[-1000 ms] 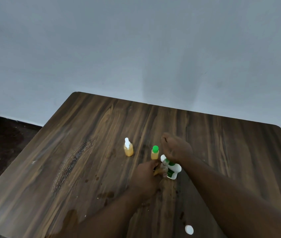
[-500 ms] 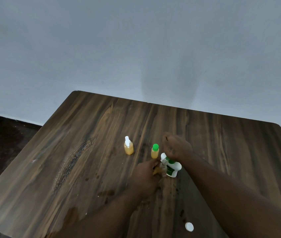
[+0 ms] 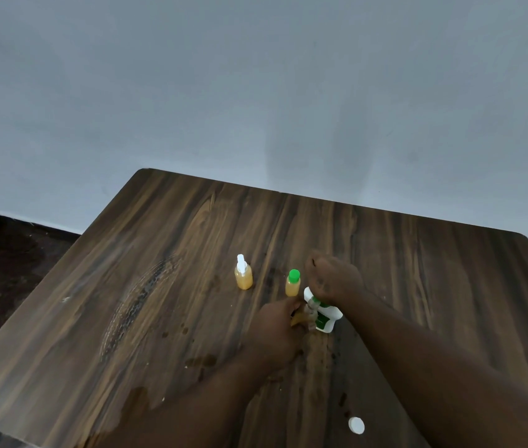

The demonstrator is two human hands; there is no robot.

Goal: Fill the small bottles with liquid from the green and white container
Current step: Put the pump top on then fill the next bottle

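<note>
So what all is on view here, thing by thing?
table: one, dark wood, lower frame
wall: one, grey, behind the table
spray-top bottle: one, amber, white top, mid-table
green-capped bottle: one, amber, just right of it
green and white container: one, tipped, in the right hand
small bottle: one, amber, mostly hidden in the left hand
white cap: one, near front edge
wet stains: several, dark, by the forearms
left hand: one, holds the small bottle
right hand: one, grips the container
</note>
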